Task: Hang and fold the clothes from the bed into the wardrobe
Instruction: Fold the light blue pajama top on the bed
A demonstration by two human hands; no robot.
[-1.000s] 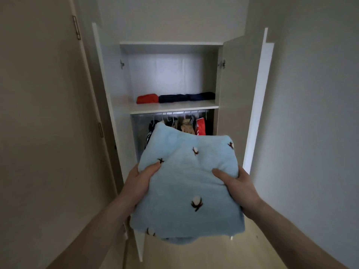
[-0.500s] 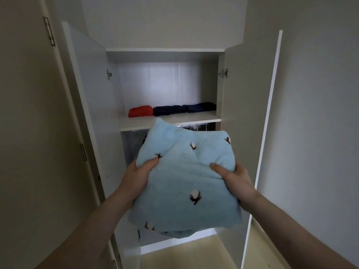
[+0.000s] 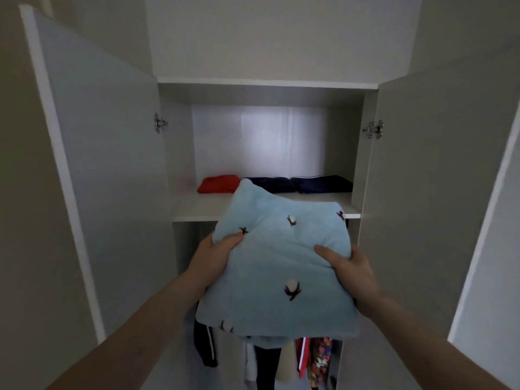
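Before the wardrobe shelf (image 3: 197, 209), both hands (image 3: 218, 256) gripping folded blue garment (image 3: 277, 266); fingers hidden beneath

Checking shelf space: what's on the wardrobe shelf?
On the shelf: a folded red garment and folded navy garments at the back. The blue folded garment covers part of the front.

One blue bundle (image 3: 277, 263); seemingly three folded garments (image 3: 277, 184) shelved.

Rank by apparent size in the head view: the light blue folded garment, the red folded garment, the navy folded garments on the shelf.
1. Light blue folded garment, inflated by nearness to the camera.
2. Navy folded garments.
3. Red folded garment.
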